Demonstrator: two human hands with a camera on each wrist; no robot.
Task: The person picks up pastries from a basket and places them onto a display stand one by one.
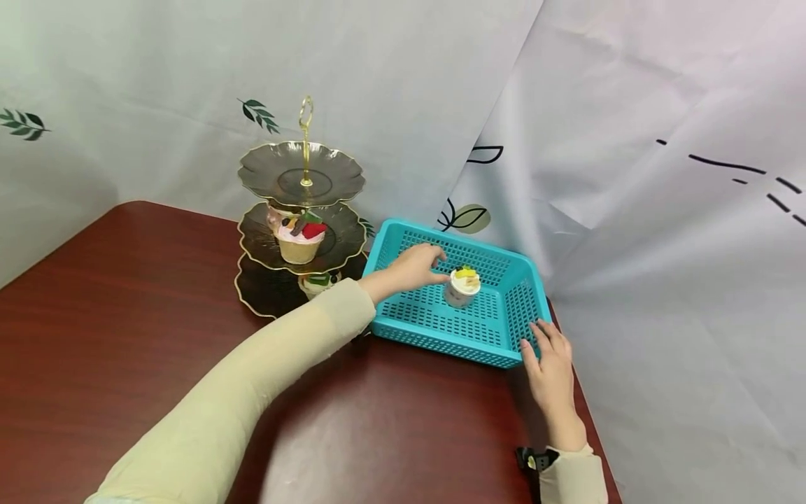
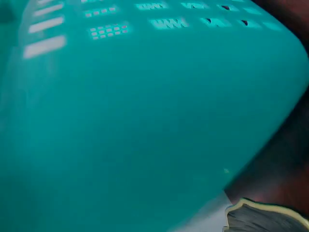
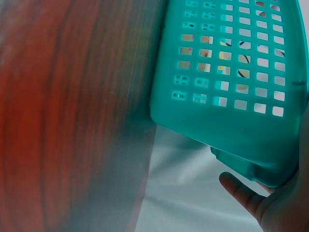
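A small white dessert cup (image 1: 462, 288) topped with cream and yellow fruit pieces stands inside the turquoise plastic basket (image 1: 441, 340). My left hand (image 1: 417, 266) reaches over the basket's left side, thumb and fingers spread apart with nothing between them. Its thumb tip is right at the cup's left side. My right hand (image 1: 550, 364) rests at the basket's near right corner, fingers laid over the rim. In the right wrist view, the thumb (image 3: 241, 192) stands apart from the basket wall. Basket plastic fills most of the left wrist view, where no hand shows.
Left of the basket stands a three-tier dark stand (image 1: 302, 173) with gold edges. A cupcake with pink cream (image 1: 299, 241) sits on its middle tier, another dessert (image 1: 317, 281) below. White patterned cloth (image 1: 390, 84) hangs behind the reddish-brown table (image 1: 157, 294).
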